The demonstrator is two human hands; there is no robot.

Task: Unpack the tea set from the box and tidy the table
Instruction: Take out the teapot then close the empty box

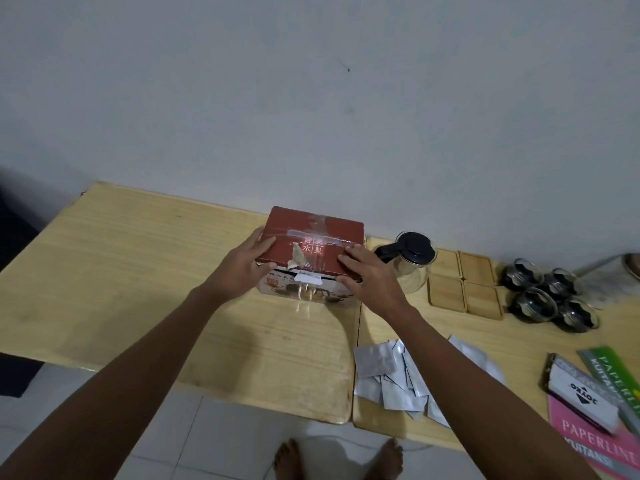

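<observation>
A red tea set box (311,244) with clear tape across its closed lid stands on the wooden table (138,271) near the wall. My left hand (242,268) grips its left front corner, thumb on the lid. My right hand (370,278) presses on the lid's right front corner, fingers over the edge. To the right stand a glass teapot (414,268) with a black lid, several bamboo coasters (464,284) and several glass cups (550,294) in dark holders.
Several silver foil sachets (391,375) lie in a loose pile at the front of the right table. Receipt books and a small Joyko box (585,396) lie at the far right. A glass jar (620,275) lies behind the cups. My bare feet show below the table edge.
</observation>
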